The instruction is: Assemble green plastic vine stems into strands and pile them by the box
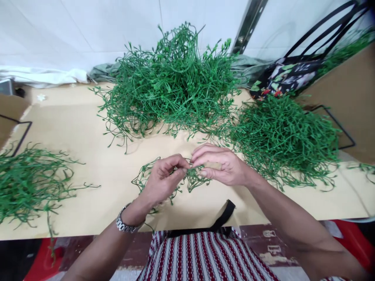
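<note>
My left hand (166, 177), with a metal watch (125, 222) at its wrist, pinches a thin green plastic plant stem (193, 177) near the table's middle. Close beside it, my right hand (219, 164) has its fingers bent and its thumb and fingertips at the same small bunch of stems. Several loose green stems (143, 171) lie on the table under and left of my left hand. The exact spot where the fingertips meet the stems is partly hidden by the fingers.
A large heap of green stems (175, 86) stands by the wall, with another heap (287, 136) at right and one (32, 183) at left. Cardboard boxes (348, 101) flank the table (93, 210). A floral bag (287, 78) sits at back right; a black strap (224, 216) lies at the front edge.
</note>
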The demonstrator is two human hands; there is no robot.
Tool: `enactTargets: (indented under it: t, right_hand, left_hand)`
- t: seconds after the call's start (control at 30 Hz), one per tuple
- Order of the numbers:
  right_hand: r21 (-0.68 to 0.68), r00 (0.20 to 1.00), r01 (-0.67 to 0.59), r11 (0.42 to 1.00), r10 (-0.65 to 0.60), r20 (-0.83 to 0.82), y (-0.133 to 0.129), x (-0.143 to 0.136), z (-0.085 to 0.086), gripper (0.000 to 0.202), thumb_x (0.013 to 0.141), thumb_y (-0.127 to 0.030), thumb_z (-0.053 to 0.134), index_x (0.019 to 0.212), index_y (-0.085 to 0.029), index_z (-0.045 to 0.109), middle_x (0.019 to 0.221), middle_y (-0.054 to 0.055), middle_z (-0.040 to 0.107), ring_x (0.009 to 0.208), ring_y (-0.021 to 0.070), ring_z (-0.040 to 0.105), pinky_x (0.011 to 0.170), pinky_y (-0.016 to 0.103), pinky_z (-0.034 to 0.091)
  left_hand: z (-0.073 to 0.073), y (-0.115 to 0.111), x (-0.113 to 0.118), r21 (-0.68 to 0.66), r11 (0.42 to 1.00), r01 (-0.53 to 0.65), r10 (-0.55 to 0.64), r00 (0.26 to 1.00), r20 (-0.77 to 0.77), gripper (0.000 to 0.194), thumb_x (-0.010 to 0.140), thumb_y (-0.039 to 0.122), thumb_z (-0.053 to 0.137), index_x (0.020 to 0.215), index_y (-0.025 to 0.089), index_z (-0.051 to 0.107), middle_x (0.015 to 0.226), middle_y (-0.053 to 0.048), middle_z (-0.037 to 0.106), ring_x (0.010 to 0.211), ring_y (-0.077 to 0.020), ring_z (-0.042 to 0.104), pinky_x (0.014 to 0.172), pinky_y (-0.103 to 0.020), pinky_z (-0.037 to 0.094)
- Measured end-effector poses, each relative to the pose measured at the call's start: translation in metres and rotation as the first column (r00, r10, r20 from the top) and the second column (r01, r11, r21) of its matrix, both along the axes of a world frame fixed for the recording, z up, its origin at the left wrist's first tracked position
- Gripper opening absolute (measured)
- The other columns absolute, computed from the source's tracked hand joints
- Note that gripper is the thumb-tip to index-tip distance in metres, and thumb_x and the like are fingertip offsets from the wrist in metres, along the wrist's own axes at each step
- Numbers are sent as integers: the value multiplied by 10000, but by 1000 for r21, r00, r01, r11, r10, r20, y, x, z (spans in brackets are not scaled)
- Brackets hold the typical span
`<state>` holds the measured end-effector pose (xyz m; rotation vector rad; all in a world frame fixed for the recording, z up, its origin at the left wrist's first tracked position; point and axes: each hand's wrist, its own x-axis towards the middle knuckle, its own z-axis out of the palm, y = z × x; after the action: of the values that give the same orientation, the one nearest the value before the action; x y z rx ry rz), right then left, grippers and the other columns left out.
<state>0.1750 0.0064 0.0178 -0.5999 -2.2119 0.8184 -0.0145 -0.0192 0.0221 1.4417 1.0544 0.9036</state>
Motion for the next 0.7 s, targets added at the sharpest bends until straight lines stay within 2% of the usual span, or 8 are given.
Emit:
enactTargets:
  t: [0.1, 0.23, 0.37, 0.47, 0.57, 0.63, 0.7]
  right_hand:
    - [-27, 1000, -2, 1000, 1, -24, -3, 0, -5, 140, 829, -260, 542, 895, -152, 602, 879, 70, 623, 882, 146, 564, 801, 330, 453]
    - [-35, 999, -11, 999, 12, 31, -8, 4, -1, 138, 827, -273, 549, 847, -148, 606, 823, 58, 627, 824, 140, 565, 780, 316, 444]
    - [-6, 996, -22, 1000, 22, 86, -12, 5, 2, 116, 847, -219, 512, 848, -150, 605, 772, 42, 633, 743, 117, 564, 714, 268, 445]
    - [111, 986, 36, 993, -54, 159, -15, 3, 0, 129, 854, -177, 466, 849, -150, 592, 767, 45, 628, 720, 120, 552, 700, 266, 435]
    - [274, 945, 94, 957, -172, 277, -20, -1, -3, 158, 851, -155, 422, 819, -141, 577, 738, 58, 602, 706, 142, 521, 696, 287, 411]
    - [360, 906, 113, 926, -245, 346, -25, -4, -5, 173, 836, -120, 402, 776, -139, 563, 703, 57, 572, 682, 150, 492, 669, 287, 389]
    - [418, 870, 121, 900, -299, 392, -29, -8, -6, 188, 812, -75, 387, 739, -140, 548, 673, 49, 541, 654, 150, 469, 640, 281, 366]
  left_hand:
    - [1, -2, -1, -13, 999, 34, -34, 999, -8, 92, 732, 189, 539, 705, 145, 615, 589, 8, 502, 538, -90, 408, 506, -213, 300]
    - [5, -5, 2, -33, 996, 79, -81, 994, -69, 104, 708, 246, 617, 728, 143, 623, 541, 33, 468, 480, -68, 343, 451, -200, 252]
    - [4, -9, 4, 9, 995, 100, -98, 985, -144, 78, 733, 207, 588, 736, 145, 634, 504, 51, 437, 436, -51, 278, 427, -189, 230]
    - [5, -10, 3, 95, 990, 102, -72, 959, -275, 97, 745, 183, 556, 748, 142, 644, 465, 57, 404, 429, -53, 270, 430, -184, 231]
    - [7, -11, 3, 189, 973, 133, -38, 900, -433, 136, 751, 195, 538, 760, 146, 664, 485, 37, 455, 451, -64, 315, 452, -187, 253]
    - [6, -12, 4, 225, 961, 160, -20, 853, -522, 162, 757, 205, 520, 709, 150, 665, 494, 25, 475, 464, -72, 326, 458, -194, 251]
    - [4, -12, 5, 242, 953, 184, -10, 816, -578, 219, 766, 202, 492, 603, 147, 626, 458, 26, 423, 460, -74, 304, 456, -201, 234]
